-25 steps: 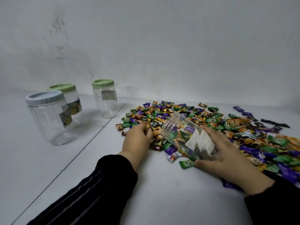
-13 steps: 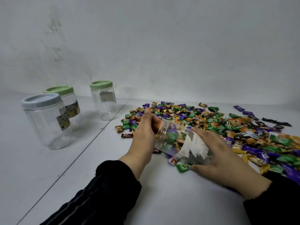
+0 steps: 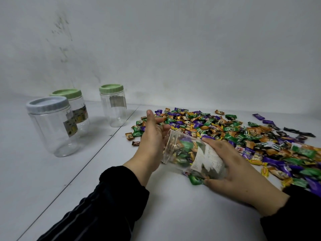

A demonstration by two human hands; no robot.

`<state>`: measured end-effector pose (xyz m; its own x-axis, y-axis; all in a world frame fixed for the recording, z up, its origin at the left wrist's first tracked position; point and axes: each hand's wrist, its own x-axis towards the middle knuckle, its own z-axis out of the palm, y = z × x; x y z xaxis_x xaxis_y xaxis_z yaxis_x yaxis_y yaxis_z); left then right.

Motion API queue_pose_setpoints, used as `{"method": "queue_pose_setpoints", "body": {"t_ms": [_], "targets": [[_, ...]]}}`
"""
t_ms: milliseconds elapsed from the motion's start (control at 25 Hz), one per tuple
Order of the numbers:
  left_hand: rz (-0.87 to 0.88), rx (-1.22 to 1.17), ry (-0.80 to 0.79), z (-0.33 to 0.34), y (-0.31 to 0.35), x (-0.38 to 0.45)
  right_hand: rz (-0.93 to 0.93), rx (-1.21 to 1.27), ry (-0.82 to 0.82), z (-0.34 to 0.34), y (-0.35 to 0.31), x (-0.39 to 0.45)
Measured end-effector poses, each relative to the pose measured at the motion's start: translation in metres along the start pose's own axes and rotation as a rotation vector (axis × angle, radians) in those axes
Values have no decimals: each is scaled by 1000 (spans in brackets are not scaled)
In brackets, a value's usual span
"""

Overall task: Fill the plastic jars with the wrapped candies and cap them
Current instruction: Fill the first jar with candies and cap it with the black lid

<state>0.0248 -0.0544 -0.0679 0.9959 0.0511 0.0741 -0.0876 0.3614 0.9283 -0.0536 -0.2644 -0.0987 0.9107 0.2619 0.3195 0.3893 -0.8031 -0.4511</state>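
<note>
An uncapped clear plastic jar (image 3: 189,152) lies tilted on its side, mouth toward the left, partly filled with wrapped candies. My right hand (image 3: 231,167) grips its labelled lower half from the right. My left hand (image 3: 152,136) is at the jar's mouth with straight fingers spread, palm facing the opening. A wide pile of green, purple, orange and black wrapped candies (image 3: 243,134) spreads over the white table behind and to the right of the jar.
Three capped clear jars stand at the left: one with a grey lid (image 3: 52,126) nearest, one with a green lid (image 3: 73,108) behind it, another green-lidded one (image 3: 113,105) further right. A seam in the table (image 3: 97,150) runs diagonally beside them. A wall stands behind.
My left hand has left the candy pile, come to the jar's mouth and opened its fingers. The jar has tipped a little further left in my right hand.
</note>
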Motion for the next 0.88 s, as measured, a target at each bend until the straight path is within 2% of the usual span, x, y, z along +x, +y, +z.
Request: {"method": "queue_pose_setpoints", "body": {"t_ms": [80,120,200,240,280,320,360,440,680,800,880], "targets": [[32,-6,-41,-15,-3,7,24,26,38,1,2,1],[92,164,-5,-27,-7,15,47,42,54,1,3,1],[205,890,97,-54,-16,33,93,64,77,0,6,0],[154,1204,103,-65,-21,41,108,70,90,-1,8,0],[41,1404,77,-73,-26,46,123,70,100,-2,10,0],[-76,1508,37,-76,-28,48,139,68,103,-2,10,1],[-148,1563,-14,-76,-31,50,152,64,101,-3,11,2],[-146,1668,-97,-70,-37,48,166,60,106,-1,11,6],[185,1741,-54,-54,-42,45,149,39,116,3,11,16],[233,1680,-109,-51,-40,45,145,37,108,2,11,17],[219,1628,-89,-50,-37,43,152,28,96,0,11,16]]}}
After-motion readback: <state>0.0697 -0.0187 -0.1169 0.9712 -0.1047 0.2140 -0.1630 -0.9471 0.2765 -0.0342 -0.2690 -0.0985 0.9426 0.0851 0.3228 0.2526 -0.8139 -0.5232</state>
